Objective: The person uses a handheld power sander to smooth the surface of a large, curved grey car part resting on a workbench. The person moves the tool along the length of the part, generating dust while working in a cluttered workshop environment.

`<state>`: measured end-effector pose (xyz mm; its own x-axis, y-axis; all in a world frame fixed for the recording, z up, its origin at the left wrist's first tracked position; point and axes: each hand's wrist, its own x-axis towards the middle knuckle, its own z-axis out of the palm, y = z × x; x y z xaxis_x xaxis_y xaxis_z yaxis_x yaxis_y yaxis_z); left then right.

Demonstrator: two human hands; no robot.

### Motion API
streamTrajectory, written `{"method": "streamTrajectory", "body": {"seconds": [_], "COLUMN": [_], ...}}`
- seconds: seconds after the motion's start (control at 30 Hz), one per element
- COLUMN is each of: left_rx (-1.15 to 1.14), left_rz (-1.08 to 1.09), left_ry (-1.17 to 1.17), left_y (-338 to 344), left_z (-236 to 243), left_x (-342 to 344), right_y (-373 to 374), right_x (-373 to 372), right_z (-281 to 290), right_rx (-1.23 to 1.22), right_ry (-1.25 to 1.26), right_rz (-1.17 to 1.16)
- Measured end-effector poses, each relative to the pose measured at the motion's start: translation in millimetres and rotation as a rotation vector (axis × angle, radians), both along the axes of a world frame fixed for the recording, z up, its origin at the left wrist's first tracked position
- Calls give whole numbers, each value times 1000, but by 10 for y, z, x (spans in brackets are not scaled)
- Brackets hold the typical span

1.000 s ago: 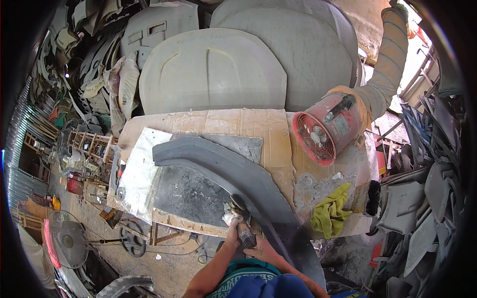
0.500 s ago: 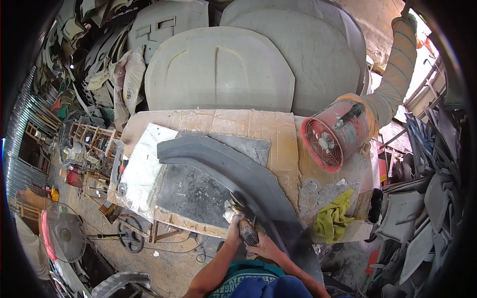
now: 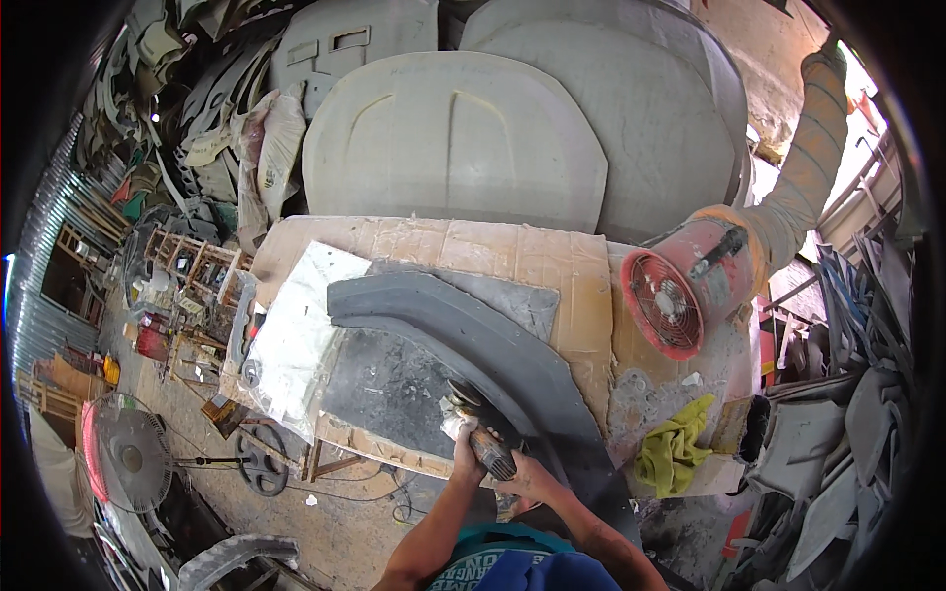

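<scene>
My left hand is closed round the front part of an angle grinder, near a pale wrapping on its head. Behind it, my right hand grips the dark rear body. The round disc at the grinder's head is tilted beside the inner edge of a long curved grey panel; whether it touches cannot be told. That panel arcs over the table from the far left toward my right side. Beneath the grinder lies a dark, dusty flat sheet.
Cardboard covers the table. A red blower fan with a wide hose and a yellow-green cloth are at the right. Large grey panels lean behind. A standing fan is at the left, and stacked panels crowd the right.
The whole view has shifted, with the table now farther right. Against the curved panel, the grinder's disc has moved left, away from its inner edge. Both hands keep their grip.
</scene>
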<state>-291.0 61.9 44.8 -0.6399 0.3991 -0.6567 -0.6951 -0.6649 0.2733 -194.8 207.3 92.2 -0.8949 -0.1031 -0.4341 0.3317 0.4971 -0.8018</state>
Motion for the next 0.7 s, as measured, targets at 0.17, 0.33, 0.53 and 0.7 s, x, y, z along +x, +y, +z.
{"method": "streamTrajectory", "body": {"seconds": [0.17,0.33,0.53,0.7], "left_rx": [-54,-71,-98,-149], "left_rz": [-48,-78,-125,-151], "left_ry": [26,47,-5,-31], "left_y": [-78,-97,-90,-104], "left_z": [34,28,-35,-52], "left_x": [-100,-75,26,126], "right_y": [-222,-299,-351,-383], "right_x": [58,118,267,409], "right_z": [-67,71,-9,32], "right_rx": [35,-155,-83,-162], "right_ry": [139,-32,93,130], "right_rz": [-103,-200,-205,-263]}}
